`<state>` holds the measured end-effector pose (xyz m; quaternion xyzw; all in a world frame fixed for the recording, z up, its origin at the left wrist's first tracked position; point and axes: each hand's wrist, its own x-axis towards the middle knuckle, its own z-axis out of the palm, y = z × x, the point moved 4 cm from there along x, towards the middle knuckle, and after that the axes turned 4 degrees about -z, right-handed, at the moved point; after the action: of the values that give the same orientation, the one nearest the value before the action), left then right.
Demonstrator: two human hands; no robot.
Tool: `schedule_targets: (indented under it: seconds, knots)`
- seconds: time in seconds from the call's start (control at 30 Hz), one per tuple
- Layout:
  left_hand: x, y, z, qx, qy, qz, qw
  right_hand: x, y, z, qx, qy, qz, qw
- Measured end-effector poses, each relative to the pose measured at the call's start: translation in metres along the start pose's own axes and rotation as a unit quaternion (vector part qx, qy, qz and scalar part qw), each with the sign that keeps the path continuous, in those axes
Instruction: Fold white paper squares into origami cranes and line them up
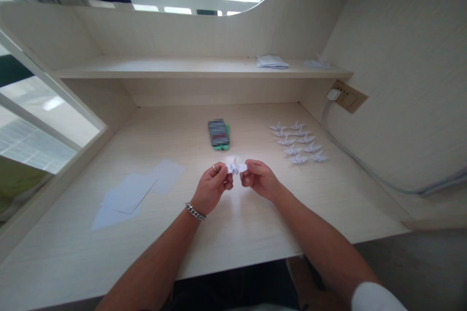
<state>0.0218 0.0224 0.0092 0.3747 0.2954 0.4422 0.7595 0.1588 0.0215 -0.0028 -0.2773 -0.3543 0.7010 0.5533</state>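
Both my hands meet above the middle of the pale wooden desk (pixel 255 223), pinching a small white folded paper crane (pixel 235 165) between them. My left hand (pixel 213 184), with a ring and a metal bracelet at the wrist, grips its left side with closed fingers. My right hand (pixel 257 178) pinches its right side. Several finished white paper cranes (pixel 299 142) lie in rows on the desk to the right, a short way beyond my right hand.
Flat white paper sheets (pixel 133 192) lie at the left of the desk. A green-edged phone-like object (pixel 219 134) lies just beyond my hands. Folded papers (pixel 272 61) rest on the shelf above. A wall socket (pixel 343 95) with a grey cable is at right.
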Motion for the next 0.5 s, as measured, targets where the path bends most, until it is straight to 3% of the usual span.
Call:
schedule_targets:
  seconds: [0.17, 0.27, 0.37, 0.43, 0.5]
  knots:
    - [0.001, 0.002, -0.001, 0.025, 0.008, 0.012, 1.0, 0.001, -0.006, -0.005, -0.032, 0.004, -0.019, 0.999]
    - [0.004, 0.005, -0.009, 0.072, 0.044, 0.04, 0.996, -0.001, -0.018, -0.011, -0.108, 0.077, -0.099, 0.986]
    - [0.006, 0.007, -0.015, 0.179, 0.094, 0.081, 0.976, -0.01, -0.028, -0.009, -0.293, 0.156, -0.213, 0.919]
    - [0.007, 0.007, -0.017, 0.248, 0.114, 0.101, 0.957, -0.015, -0.026, 0.001, -0.425, 0.15, -0.246, 0.858]
    - [0.007, 0.007, -0.015, 0.289, 0.115, 0.111, 0.944, -0.016, -0.02, 0.011, -0.495, 0.125, -0.257, 0.82]
